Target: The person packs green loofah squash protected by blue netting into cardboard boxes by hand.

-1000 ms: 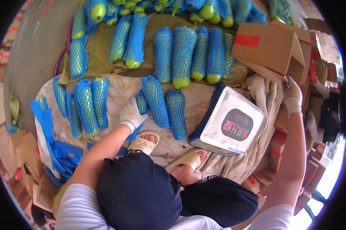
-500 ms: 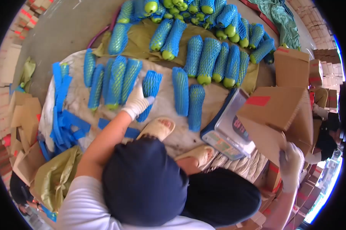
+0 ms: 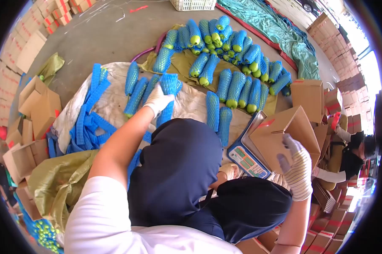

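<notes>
My left hand (image 3: 158, 100), in a white glove, grips a long green gourd in a blue foam net (image 3: 170, 84) on the pale cloth. More netted gourds lie beside it. My right hand (image 3: 297, 167), in a striped glove with grey fingertips, is raised with its fingers apart and holds nothing. It is in front of an open cardboard box (image 3: 271, 135) that sits on a digital scale (image 3: 247, 161). Whether the fingertips touch the box is hard to tell. The inside of the box is hidden from me.
A heap of netted gourds (image 3: 216, 40) lies at the back on an olive sheet. Loose blue foam nets (image 3: 83, 127) are at the left, above an olive sack (image 3: 60, 186). Cardboard boxes (image 3: 307, 99) stand at the right, where another person (image 3: 347, 156) is. My knees are close in front.
My right hand has let go of the box flap and opened. The box now stands more upright on the scale. My left hand still grips a netted gourd. The view has shifted.
</notes>
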`<state>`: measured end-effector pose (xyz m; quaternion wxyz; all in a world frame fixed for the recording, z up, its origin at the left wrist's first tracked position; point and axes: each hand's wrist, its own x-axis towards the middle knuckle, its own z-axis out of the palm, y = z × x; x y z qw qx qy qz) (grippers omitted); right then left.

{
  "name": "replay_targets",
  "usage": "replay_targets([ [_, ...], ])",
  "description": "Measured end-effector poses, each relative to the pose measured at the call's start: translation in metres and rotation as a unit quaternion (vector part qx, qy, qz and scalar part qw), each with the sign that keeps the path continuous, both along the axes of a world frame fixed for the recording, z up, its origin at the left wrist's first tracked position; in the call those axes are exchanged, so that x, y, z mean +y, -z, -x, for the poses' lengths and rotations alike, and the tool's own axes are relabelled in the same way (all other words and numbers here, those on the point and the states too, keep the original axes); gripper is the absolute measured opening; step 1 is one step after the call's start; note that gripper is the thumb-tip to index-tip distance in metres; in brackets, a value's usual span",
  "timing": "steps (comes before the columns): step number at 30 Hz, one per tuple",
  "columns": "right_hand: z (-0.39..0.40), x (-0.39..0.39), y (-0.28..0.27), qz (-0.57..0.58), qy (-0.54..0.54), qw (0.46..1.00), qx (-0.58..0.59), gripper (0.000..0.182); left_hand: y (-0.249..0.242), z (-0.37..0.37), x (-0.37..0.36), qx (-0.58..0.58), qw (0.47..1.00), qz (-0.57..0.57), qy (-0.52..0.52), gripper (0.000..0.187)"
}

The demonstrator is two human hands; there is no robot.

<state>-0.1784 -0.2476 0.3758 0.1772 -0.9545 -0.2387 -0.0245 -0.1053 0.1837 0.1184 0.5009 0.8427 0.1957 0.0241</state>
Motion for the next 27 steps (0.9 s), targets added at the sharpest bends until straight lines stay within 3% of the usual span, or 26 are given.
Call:
replay_targets([
  [5, -0.027, 0.070, 0.046, 0.014, -0.068, 0.997, 0.039, 0.047, 0.049, -0.051, -0.030, 0.104, 0.994, 0.010, -0.020, 0.100],
  [7, -0.047, 0.100, 0.074, 0.032, -0.051, 0.993, 0.104, 0.044, 0.075, -0.064, -0.044, 0.111, 0.994, -0.013, -0.008, 0.104],
  [9, -0.074, 0.128, 0.106, 0.037, -0.076, 0.982, 0.167, 0.042, 0.094, -0.070, -0.054, 0.122, 0.992, 0.041, 0.012, 0.102],
  [12, -0.109, 0.181, 0.157, -0.015, -0.106, 0.963, 0.246, 0.046, 0.105, -0.075, -0.053, 0.032, 0.996, 0.079, 0.038, 0.064],
  [13, -0.118, 0.195, 0.182, -0.060, -0.103, 0.951, 0.284, 0.049, 0.083, -0.072, -0.035, -0.017, 0.980, 0.193, 0.037, 0.052],
  [14, -0.123, 0.208, 0.220, -0.137, -0.087, 0.927, 0.339, 0.053, 0.081, -0.068, -0.015, -0.106, 0.989, 0.103, 0.004, 0.046],
  [15, -0.126, 0.221, 0.261, -0.212, -0.066, 0.894, 0.390, 0.057, 0.068, -0.062, 0.012, -0.119, 0.992, -0.007, -0.034, 0.042],
  [16, -0.129, 0.240, 0.292, -0.286, -0.015, 0.844, 0.454, 0.060, 0.086, -0.057, 0.041, -0.125, 0.984, -0.107, -0.074, 0.042],
  [17, -0.133, 0.258, 0.322, -0.354, 0.037, 0.782, 0.511, 0.062, 0.104, -0.048, 0.062, -0.079, 0.980, -0.092, -0.156, 0.042],
  [18, -0.135, 0.271, 0.359, -0.346, 0.064, 0.749, 0.561, 0.064, 0.138, -0.035, 0.085, -0.011, 0.975, -0.075, -0.208, 0.046],
  [19, -0.142, 0.288, 0.378, -0.341, 0.075, 0.731, 0.586, 0.065, 0.139, -0.027, 0.098, 0.098, 0.974, -0.003, -0.202, 0.053],
  [20, -0.148, 0.305, 0.396, -0.335, 0.086, 0.713, 0.610, 0.067, 0.152, -0.023, 0.104, 0.075, 0.977, 0.034, -0.198, 0.059],
  [22, -0.156, 0.334, 0.411, -0.460, 0.164, 0.628, 0.606, 0.072, 0.156, -0.023, 0.106, 0.063, 0.976, 0.069, -0.196, 0.064],
  [25, -0.160, 0.351, 0.408, -0.463, 0.210, 0.611, 0.607, 0.074, 0.145, -0.035, 0.098, 0.150, 0.975, -0.018, -0.160, 0.080],
  [26, -0.157, 0.349, 0.419, -0.492, 0.214, 0.576, 0.617, 0.071, 0.153, -0.037, 0.099, 0.175, 0.969, 0.002, -0.173, 0.082],
  [27, -0.159, 0.348, 0.411, -0.496, 0.211, 0.574, 0.616, 0.071, 0.162, -0.040, 0.101, 0.194, 0.963, 0.023, -0.186, 0.084],
])
